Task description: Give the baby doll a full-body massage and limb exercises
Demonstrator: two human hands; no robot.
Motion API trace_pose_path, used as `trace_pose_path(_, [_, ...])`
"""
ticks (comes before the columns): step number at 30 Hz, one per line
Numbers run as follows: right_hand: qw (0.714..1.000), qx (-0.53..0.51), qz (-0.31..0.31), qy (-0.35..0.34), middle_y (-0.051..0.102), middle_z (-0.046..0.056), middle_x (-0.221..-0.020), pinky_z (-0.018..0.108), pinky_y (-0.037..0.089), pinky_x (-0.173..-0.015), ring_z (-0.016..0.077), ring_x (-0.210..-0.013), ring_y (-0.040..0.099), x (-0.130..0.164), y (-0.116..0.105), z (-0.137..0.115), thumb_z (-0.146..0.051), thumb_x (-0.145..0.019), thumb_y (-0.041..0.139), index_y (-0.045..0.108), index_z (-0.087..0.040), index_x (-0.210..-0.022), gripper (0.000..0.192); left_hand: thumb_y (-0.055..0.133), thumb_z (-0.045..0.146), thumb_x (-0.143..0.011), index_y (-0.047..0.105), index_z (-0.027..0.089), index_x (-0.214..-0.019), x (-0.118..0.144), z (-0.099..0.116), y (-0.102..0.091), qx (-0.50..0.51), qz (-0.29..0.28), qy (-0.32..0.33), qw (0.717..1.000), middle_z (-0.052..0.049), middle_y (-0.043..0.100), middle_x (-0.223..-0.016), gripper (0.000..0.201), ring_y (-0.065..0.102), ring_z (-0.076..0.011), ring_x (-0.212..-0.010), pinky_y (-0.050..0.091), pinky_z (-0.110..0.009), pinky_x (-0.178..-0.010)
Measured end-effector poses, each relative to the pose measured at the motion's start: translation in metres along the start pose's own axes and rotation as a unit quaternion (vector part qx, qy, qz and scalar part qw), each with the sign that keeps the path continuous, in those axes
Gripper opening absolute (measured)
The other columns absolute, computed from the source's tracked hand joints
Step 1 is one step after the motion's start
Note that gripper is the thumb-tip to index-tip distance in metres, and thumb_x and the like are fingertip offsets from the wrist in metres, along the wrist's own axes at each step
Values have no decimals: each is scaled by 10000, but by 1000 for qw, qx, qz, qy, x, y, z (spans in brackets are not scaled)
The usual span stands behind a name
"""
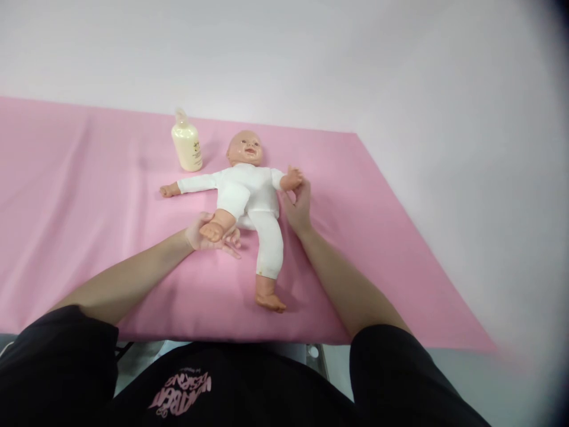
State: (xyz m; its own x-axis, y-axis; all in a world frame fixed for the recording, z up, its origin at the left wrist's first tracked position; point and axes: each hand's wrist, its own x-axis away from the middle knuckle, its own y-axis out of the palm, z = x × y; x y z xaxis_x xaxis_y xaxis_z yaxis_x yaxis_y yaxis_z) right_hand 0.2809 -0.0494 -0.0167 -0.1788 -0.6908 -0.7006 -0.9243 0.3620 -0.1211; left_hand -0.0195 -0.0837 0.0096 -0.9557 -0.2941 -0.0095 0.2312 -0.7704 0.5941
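Doll handling on the pink sheet

The doll (pixel 247 193) lies face-up mid-sheet (pixel 66 207); left hand (pixel 208 234) cups its raised foot at 8 o'clock, fingers curled under, right hand (pixel 299 207) pinches its wrist at 3. A limb-positioning step, I'd judge; next needs gentle, steady grips. Bottle (pixel 186 145) at 11.

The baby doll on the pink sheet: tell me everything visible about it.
The baby doll lies face up on the pink sheet, head toward the far edge, arms spread. It has a glossy plastic-looking head, hands and feet and a soft white cloth body. One leg lies straight toward the camera; the other is bent, its foot cupped in the left hand. The right hand touches the doll's hand on that side. A cream bottle stands beside its head.
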Motion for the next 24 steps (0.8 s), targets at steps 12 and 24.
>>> trace_pose_path(12, [964,157,-157,-143,693,95,-1296,566,490,-1143,295,-1267,631,0,1,-13,-397,-1008,583,638,-295,-1286,301,636,704,-804,652,131,-838,-6,-2,-1,39,77,52,995,-89,656,-892,574,638,-264,-927,577,-521,-948])
trace_pose_path(24, [996,-37,36,74,554,121,-1478,486,505,-1153,264,-1381,568,-4,0,-4,-573,-894,682,504,-279,-1361,579,896,612,-443,736,203,-751,0,11,9,-170,-175,-151,958,-144,736,-829,537,742,-364,-889,622,-435,-879])
